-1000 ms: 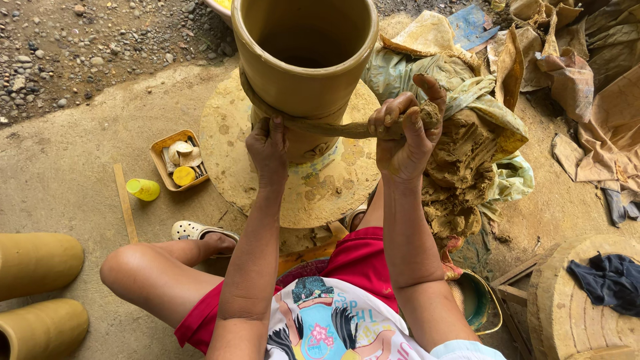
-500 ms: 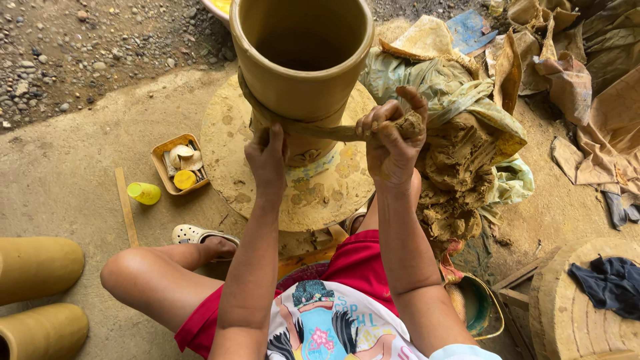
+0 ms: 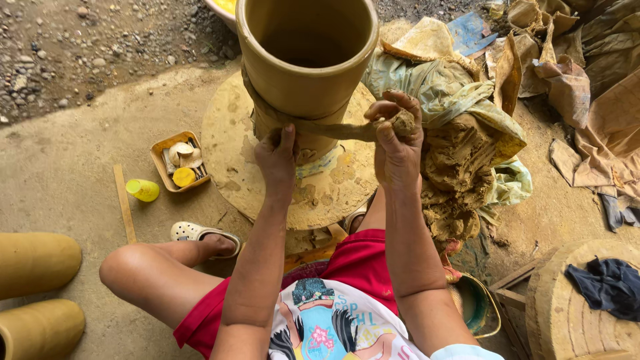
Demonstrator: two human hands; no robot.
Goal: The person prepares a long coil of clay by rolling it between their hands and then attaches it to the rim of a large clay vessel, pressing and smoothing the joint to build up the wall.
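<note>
At the far left I see two finished clay cylinders (image 3: 37,263) lying on the concrete floor (image 3: 60,180). Further in, a yellow cup (image 3: 143,190) lies on its side beside a thin wooden stick (image 3: 124,203), and a small orange tray (image 3: 179,161) holds a few little tools. My left hand (image 3: 277,157) presses flat against the lower wall of the tall clay pot (image 3: 305,63), fingers together on a clay coil (image 3: 313,127) that wraps round the pot's narrower base. The pot stands upright on a round wooden turntable (image 3: 230,133), directly in front of my knees. My right hand (image 3: 398,137) is curled shut around the free end of that coil, gripping a lump of wet clay just to the right of the pot. Right of that hand lies a heap of raw clay (image 3: 460,173) on plastic sheeting (image 3: 433,83). At the far right, a dark cloth (image 3: 607,283) rests on another round wooden board (image 3: 567,313).
</note>
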